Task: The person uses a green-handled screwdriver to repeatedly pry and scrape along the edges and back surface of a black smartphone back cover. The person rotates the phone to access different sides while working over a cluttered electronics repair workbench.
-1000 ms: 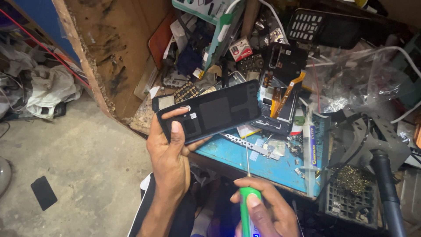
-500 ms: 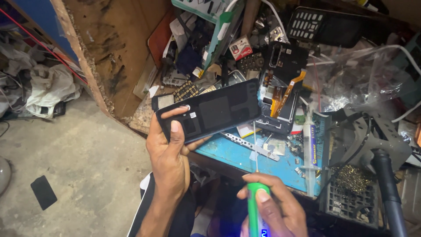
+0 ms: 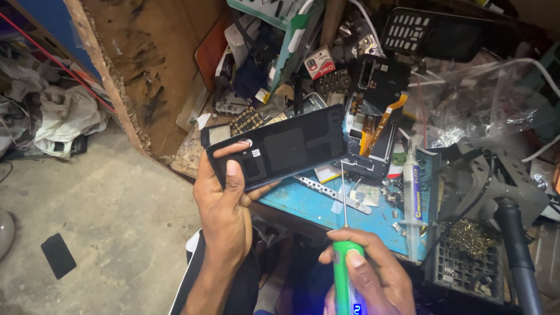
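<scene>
My left hand (image 3: 224, 204) grips the near end of a black phone body (image 3: 280, 149), held flat above the bench edge with its inner side up. My right hand (image 3: 367, 274) is closed around a green electric screwdriver (image 3: 345, 274) whose thin bit (image 3: 343, 192) points up, its tip just below the phone's right edge. A small blue display glows low on the screwdriver handle.
A blue work mat (image 3: 326, 204) carries metal tweezers (image 3: 329, 191), a glue syringe (image 3: 412, 192) and small parts. An opened phone with orange flex cables (image 3: 376, 128) lies behind. A black stand (image 3: 501, 198) is at the right, a concrete floor (image 3: 99, 221) at the left.
My right hand has shifted the screwdriver slightly right and up, so its bit tip now reaches the phone's right edge. The left hand holds the phone still.
</scene>
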